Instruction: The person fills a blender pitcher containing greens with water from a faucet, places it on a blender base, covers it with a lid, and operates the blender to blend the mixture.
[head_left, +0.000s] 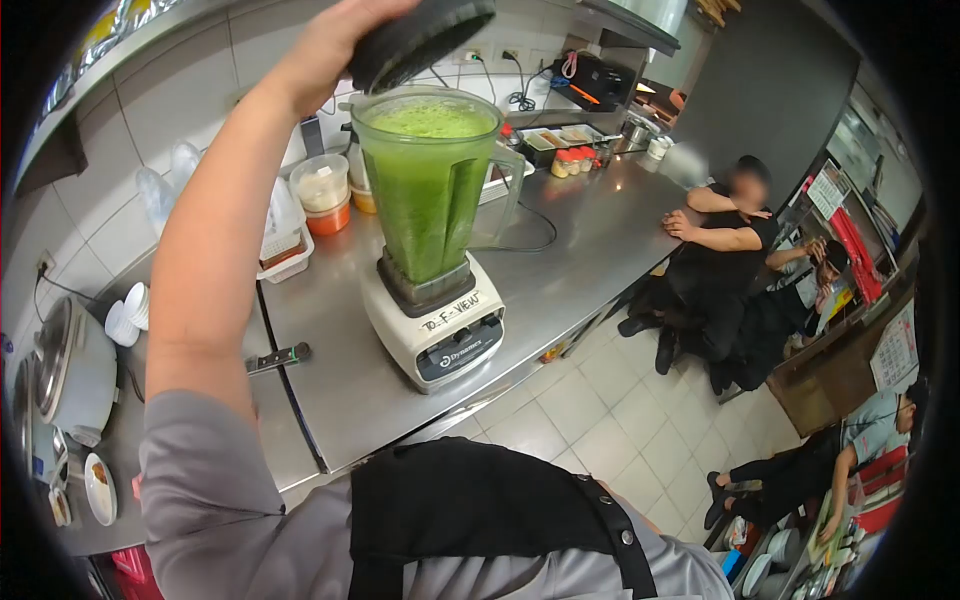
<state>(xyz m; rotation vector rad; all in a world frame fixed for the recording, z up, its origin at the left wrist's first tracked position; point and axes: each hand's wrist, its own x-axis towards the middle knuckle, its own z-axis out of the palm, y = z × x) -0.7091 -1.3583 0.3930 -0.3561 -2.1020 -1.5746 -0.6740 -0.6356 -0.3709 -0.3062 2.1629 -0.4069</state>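
Raised at the top of the view, my left hand [340, 40] is closed around a black blender lid [425, 42]. The lid is tilted and held just above the clear blender jar [372, 150], apart from its rim. Bright green liquid [425, 122] with froth on top fills most of the jar. Upright under the jar sits the white blender base [395, 330], which has handwriting and dark switches on its front. My right hand is out of view.
The blender stands on a steel counter [590, 235]. Left of it are round tubs [322, 182], a knife [282, 357] and a rice cooker [85, 370]. Red-topped jars [573, 162] stand farther back. Several people [725, 235] are on the right beyond the tiled floor [600, 410].
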